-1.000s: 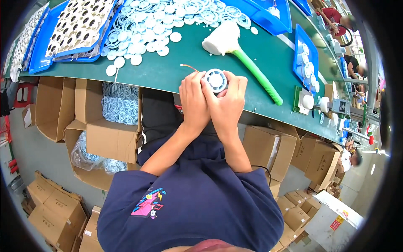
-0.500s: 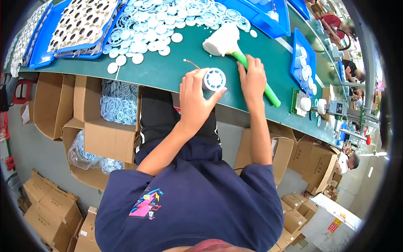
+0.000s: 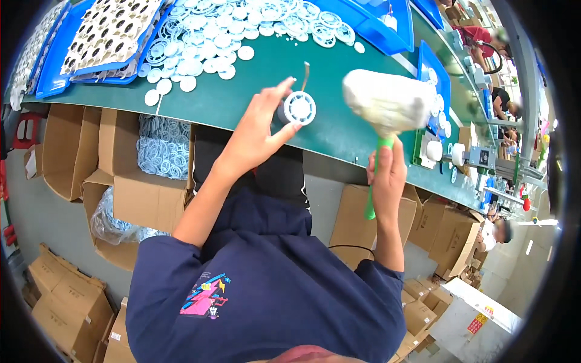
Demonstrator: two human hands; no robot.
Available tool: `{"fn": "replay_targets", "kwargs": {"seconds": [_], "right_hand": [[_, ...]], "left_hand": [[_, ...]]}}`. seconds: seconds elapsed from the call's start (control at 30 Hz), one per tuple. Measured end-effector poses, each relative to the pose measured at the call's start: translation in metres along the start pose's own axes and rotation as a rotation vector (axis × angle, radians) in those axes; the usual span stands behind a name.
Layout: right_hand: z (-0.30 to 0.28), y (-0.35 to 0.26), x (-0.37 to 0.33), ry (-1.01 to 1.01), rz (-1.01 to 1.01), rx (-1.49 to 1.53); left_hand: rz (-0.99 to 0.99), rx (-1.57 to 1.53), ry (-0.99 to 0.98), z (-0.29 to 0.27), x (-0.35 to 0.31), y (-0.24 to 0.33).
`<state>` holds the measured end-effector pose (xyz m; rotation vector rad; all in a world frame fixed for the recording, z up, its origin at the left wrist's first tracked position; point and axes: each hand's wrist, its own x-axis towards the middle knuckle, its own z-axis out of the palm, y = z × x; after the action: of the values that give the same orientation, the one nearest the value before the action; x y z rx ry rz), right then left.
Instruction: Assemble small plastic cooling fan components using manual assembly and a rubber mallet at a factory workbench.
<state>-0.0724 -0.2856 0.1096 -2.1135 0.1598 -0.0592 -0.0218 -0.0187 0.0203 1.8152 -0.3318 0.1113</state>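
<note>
A white round housing (image 3: 299, 109) with a slotted, wheel-like top stands on the green bench near its front edge. A short thin brown wire sticks up behind it. My left hand (image 3: 256, 128) steadies the housing, thumb at its near side and fingers along its left side. To the right, my right hand (image 3: 388, 176) is closed around the green handle of a mallet (image 3: 387, 101). The mallet's bulky head is wrapped in white material and is held up above the bench, clear of the housing.
Loose pale-blue rings and discs (image 3: 212, 42) lie heaped at the back. Molded trays of parts (image 3: 112, 33) sit in blue bins at left. A small bench fixture (image 3: 466, 154) stands at right. Open cardboard boxes (image 3: 148, 196) are below the front edge. Other people work at far right.
My right hand has picked the mallet up off the bench and raised it, swinging its head to the right. My left hand stays at the housing, fingers more stretched; the wire now points upward.
</note>
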Motion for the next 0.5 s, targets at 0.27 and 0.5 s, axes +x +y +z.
{"fn": "replay_targets", "kwargs": {"seconds": [0.27,0.5], "right_hand": [[0.003,0.003,0.010,-0.070,-0.177,-0.295],[0.004,-0.015,0.010,-0.042,-0.156,-0.331]], "left_hand": [[0.079,0.088,0.094,0.014,0.006,-0.002],[0.079,0.093,0.213,0.015,0.001,-0.002]]}}
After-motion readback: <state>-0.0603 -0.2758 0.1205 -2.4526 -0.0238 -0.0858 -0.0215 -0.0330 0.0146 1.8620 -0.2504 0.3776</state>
